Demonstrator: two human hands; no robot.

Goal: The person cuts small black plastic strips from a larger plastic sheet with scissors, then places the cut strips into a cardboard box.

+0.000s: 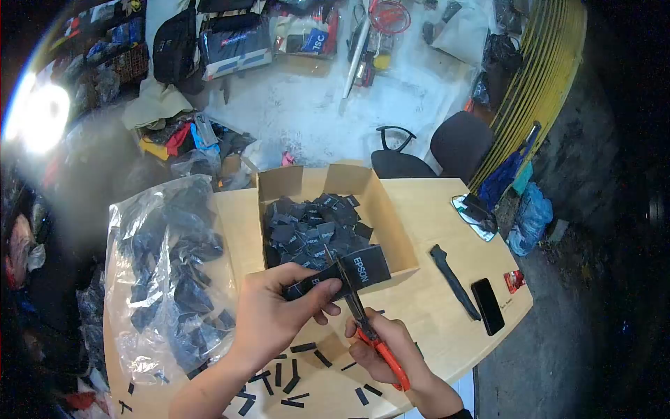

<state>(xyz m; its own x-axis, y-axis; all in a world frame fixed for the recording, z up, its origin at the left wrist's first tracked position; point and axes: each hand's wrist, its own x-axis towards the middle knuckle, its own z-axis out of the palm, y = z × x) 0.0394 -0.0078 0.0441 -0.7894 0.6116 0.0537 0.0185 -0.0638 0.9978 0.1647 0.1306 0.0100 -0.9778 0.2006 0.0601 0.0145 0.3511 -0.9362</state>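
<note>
Between the thumb and fingers of my left hand (283,300) is a black label strip (370,267) with white EPSON lettering. My right hand (394,349) grips red-handled scissors (382,353), their blades parted around the strip just right of my left thumb. Behind the strip stands an open cardboard box (401,244) holding a heap of cut black labels (314,227), several showing the same lettering. Narrow black offcuts (292,376) lie scattered on the table below my hands.
A clear plastic bag (167,279) with dark pieces inside covers the table's left side. On the right lie a dark elongated object (453,281), a phone (487,307) and a red packet (514,281). A black chair (460,146) stands beyond the far edge.
</note>
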